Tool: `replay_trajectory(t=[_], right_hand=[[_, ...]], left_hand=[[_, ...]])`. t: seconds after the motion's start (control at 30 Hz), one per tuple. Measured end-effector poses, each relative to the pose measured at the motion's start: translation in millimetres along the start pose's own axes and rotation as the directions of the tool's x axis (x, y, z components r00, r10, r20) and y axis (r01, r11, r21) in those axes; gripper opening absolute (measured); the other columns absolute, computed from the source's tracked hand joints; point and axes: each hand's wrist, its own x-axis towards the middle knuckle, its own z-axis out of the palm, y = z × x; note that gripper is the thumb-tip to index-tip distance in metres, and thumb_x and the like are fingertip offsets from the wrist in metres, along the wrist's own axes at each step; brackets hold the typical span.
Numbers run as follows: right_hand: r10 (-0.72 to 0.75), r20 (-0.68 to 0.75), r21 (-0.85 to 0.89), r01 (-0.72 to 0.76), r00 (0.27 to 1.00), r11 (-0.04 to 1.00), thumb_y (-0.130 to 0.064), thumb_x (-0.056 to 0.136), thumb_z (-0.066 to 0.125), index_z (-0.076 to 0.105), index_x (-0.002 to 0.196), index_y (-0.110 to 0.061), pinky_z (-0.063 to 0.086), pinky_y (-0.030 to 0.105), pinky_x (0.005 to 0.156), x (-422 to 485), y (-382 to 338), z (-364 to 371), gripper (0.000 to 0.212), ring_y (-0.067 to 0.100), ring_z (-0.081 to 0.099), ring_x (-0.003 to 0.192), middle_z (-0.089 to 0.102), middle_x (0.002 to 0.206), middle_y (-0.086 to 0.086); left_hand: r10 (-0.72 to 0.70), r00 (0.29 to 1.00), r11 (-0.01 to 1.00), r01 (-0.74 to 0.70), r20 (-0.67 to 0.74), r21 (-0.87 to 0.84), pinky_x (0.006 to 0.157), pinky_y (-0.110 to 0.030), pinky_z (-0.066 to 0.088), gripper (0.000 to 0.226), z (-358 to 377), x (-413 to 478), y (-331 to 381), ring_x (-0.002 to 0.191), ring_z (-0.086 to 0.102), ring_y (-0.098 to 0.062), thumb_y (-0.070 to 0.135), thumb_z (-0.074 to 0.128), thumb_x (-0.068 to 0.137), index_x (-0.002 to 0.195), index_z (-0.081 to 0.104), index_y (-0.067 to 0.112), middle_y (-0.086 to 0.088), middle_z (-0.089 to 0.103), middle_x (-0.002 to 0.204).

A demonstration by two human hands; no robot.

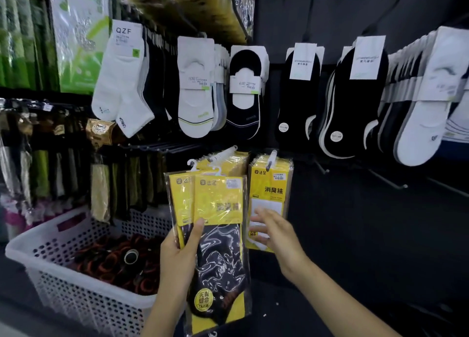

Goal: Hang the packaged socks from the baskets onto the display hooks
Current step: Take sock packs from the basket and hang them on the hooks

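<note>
The left hand (177, 255), low and near, grips a bundle of packaged socks (220, 260). Its thumb lies across the front pack at the lower edge of the yellow card, and its fingers are curled behind. The bundle stands upright, with its white plastic hangers (215, 170) at the top, just left of the right hand. A second pack shows behind the front one on the left.

The right hand (274, 232) is spread, fingers straight and apart, holding nothing. Its fingertips lie over the lower part of a hung yellow pack (270, 192) containing white socks; whether they touch it cannot be told.

The hung pack's right edge borders open dark panel (342, 222). Farther right, a display hook (388, 179) projects from that panel. On the left, a white perforated basket (50, 232) sits near the bundle, holding dark rolled items (114, 263).

Legible writing:
- Hung pack: "消臭袜".
- Round badge on the held front pack: "无骨缝合".
- White ankle socks (121, 83), upper left: "QZF".

Labels on the black low-cut socks (299, 95) above are too small to read.
</note>
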Motion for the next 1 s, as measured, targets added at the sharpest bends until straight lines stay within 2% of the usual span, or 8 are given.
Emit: replay_trajectory(t=[0.13, 0.23, 0.33, 0.43, 0.5, 0.7, 0.8, 1.0], right_hand=[[-0.089, 0.079, 0.012, 0.088, 0.993, 0.996, -0.029, 0.088, 0.064, 0.067, 0.106, -0.016, 0.055, 0.02, 0.078, -22, -4, 17, 0.022, 0.008, 0.07, 0.091, 0.074, 0.099, -0.004], [-0.085, 0.051, 0.072, 0.081, 0.995, 0.994, -0.022, 0.087, 0.067, 0.067, 0.102, -0.015, 0.054, 0.016, 0.068, -26, -1, 14, 0.016, 0.01, 0.072, 0.087, 0.075, 0.097, 0.0], [-0.059, 0.013, 0.09, 0.058, 0.998, 0.994, -0.025, 0.088, 0.065, 0.062, 0.101, -0.018, 0.054, 0.019, 0.078, -25, 1, 6, 0.015, 0.009, 0.071, 0.092, 0.075, 0.099, -0.001], [-0.064, -0.115, 0.106, 0.077, 0.991, 0.991, -0.02, 0.093, 0.059, 0.059, 0.119, -0.007, 0.053, 0.033, 0.093, -19, 1, -10, 0.029, 0.018, 0.067, 0.104, 0.07, 0.114, 0.008], [-0.12, -0.189, 0.102, 0.141, 0.975, 0.985, -0.015, 0.096, 0.054, 0.063, 0.114, -0.007, 0.057, 0.028, 0.082, -15, -4, -22, 0.022, 0.018, 0.07, 0.096, 0.072, 0.107, 0.01], [-0.163, -0.231, -0.01, 0.165, 0.959, 0.986, -0.015, 0.095, 0.056, 0.065, 0.103, -0.009, 0.05, 0.046, 0.097, 9, -16, -38, 0.013, 0.026, 0.067, 0.102, 0.072, 0.103, 0.01], [-0.175, -0.228, -0.089, 0.158, 0.958, 0.983, -0.017, 0.095, 0.057, 0.062, 0.103, 0.002, 0.047, 0.053, 0.098, 25, -12, -37, 0.021, 0.041, 0.062, 0.105, 0.067, 0.107, 0.024], [-0.136, -0.253, -0.059, 0.125, 0.958, 0.99, -0.018, 0.095, 0.057, 0.066, 0.106, -0.009, 0.054, 0.037, 0.089, 53, -2, -33, 0.017, 0.021, 0.067, 0.096, 0.071, 0.102, 0.008]], left_hand=[[-0.005, 0.999, 1.0, 0.005, 0.045, -0.008, 0.069, -0.031, 0.053, 0.029, 10, -8, 4, 0.076, 0.071, -0.015, 0.057, 0.07, 0.06, 0.074, 0.07, 0.032, 0.0, 0.074, 0.079], [0.012, 0.998, 1.0, -0.011, 0.057, -0.013, 0.063, -0.023, 0.05, 0.03, 12, -12, 7, 0.069, 0.07, -0.007, 0.052, 0.07, 0.062, 0.075, 0.071, 0.025, 0.006, 0.074, 0.076], [0.052, 0.997, 0.998, -0.054, 0.049, 0.034, 0.051, -0.012, 0.039, 0.036, 10, -14, 8, 0.043, 0.051, -0.002, 0.056, 0.059, 0.071, 0.055, 0.051, 0.025, 0.01, 0.053, 0.046], [0.067, 0.998, 0.993, -0.068, 0.014, 0.099, 0.052, -0.026, 0.028, 0.047, 4, -13, 9, 0.039, 0.025, -0.004, 0.056, 0.051, 0.082, 0.048, 0.029, 0.031, 0.009, 0.024, 0.042], [0.07, 0.997, 0.991, -0.068, -0.016, 0.115, 0.052, -0.027, 0.029, 0.047, -1, -9, 9, 0.036, 0.024, -0.004, 0.056, 0.05, 0.082, 0.048, 0.029, 0.03, 0.008, 0.024, 0.039], [0.044, 0.991, 0.989, -0.026, -0.124, 0.145, 0.056, -0.024, 0.031, 0.047, -16, 5, 2, 0.051, 0.031, -0.006, 0.063, 0.048, 0.078, 0.062, 0.033, 0.022, 0.008, 0.029, 0.058], [0.05, 0.989, 0.991, -0.031, -0.141, 0.13, 0.054, -0.025, 0.028, 0.05, -21, 9, 1, 0.048, 0.026, -0.004, 0.062, 0.048, 0.077, 0.066, 0.033, 0.016, 0.012, 0.027, 0.052], [0.037, 0.986, 0.995, -0.023, -0.161, 0.093, 0.052, -0.031, 0.026, 0.052, -24, 10, 2, 0.045, 0.026, -0.009, 0.063, 0.05, 0.074, 0.061, 0.024, 0.02, 0.005, 0.024, 0.048]])
